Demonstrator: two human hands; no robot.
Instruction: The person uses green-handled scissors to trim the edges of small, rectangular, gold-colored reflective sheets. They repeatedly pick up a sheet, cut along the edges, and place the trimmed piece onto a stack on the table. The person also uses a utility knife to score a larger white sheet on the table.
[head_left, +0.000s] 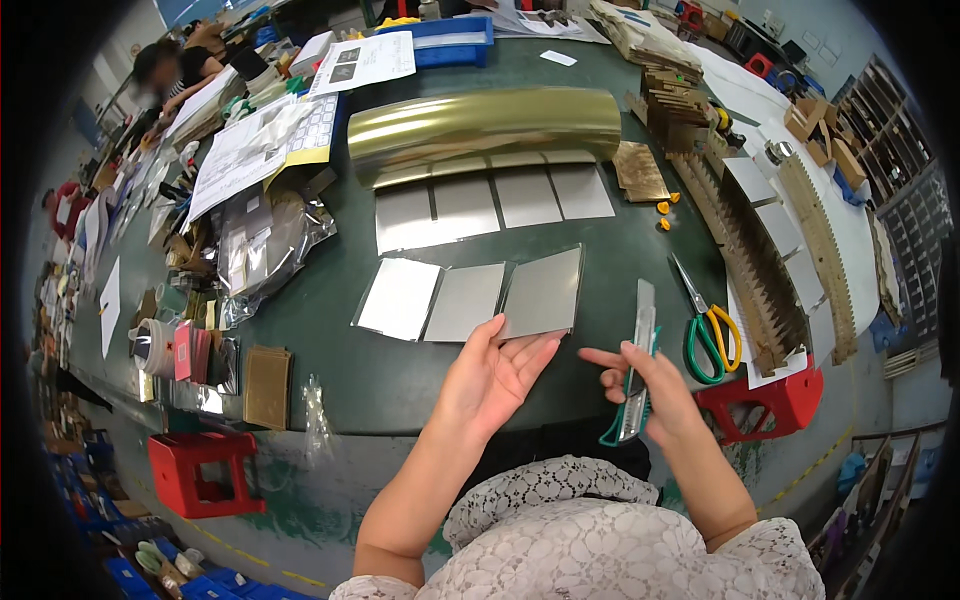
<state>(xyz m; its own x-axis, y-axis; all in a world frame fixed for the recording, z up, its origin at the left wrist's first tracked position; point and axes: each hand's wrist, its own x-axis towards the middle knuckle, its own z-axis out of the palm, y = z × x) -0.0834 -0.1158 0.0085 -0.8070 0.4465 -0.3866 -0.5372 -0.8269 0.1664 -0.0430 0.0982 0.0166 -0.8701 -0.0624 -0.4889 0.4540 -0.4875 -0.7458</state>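
Note:
My left hand (497,378) pinches the near edge of a thin silvery sheet strip (466,300), thumb on top and fingers beneath. The strip shows three shiny panels, and its right panel is tilted up off the table. In my right hand (652,388) is a box cutter (631,412) with a green and clear handle, its blade pointing away from me, just right of the strip. My right index finger stretches out toward the strip. Beyond it lies a second silvery panel strip (530,200), partly under a gold-coloured roll of film (485,130).
Green-and-yellow-handled scissors (712,340) lie to the right, beside long toothed holders (745,260). Papers (365,62), a blue tray (452,42) and a plastic-wrapped bundle (270,245) are on the left and far side. Red stools (205,475) stand under the table's edge.

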